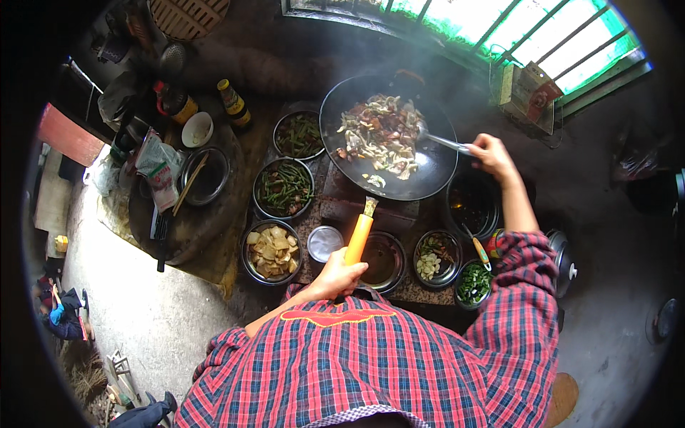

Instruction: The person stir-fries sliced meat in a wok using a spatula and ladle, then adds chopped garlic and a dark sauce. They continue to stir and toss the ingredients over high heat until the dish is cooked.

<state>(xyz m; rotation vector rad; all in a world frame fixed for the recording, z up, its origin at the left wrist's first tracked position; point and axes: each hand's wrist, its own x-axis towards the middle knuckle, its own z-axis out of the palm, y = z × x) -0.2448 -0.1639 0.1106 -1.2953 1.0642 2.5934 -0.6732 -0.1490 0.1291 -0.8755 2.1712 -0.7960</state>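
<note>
My left hand (pixel 339 274) is closed around the orange handle (pixel 359 239) of a dark wok (pixel 389 191). Inside the wok lies a heap of sliced pale and reddish-brown food (pixel 381 132), with steam rising from it. In my right hand (pixel 489 155) is the metal shaft of a spatula (pixel 445 142); its blade rests at the right side of the heap, partly hidden by food. Just below the wok stand a round white-topped container (pixel 325 243) and a metal bowl with brownish liquid (pixel 381 262).
Left of the wok are bowls of green beans (pixel 284 189), green stalks (pixel 298 135) and pale chunks (pixel 272 251). Garlic (pixel 428 266), chopped greens (pixel 474 283) and a dark pot (pixel 472 207) stand right. A round board (pixel 214 235) holds a cleaver (pixel 159 230), chopsticks (pixel 191 183) and a sauce bottle (pixel 234 104).
</note>
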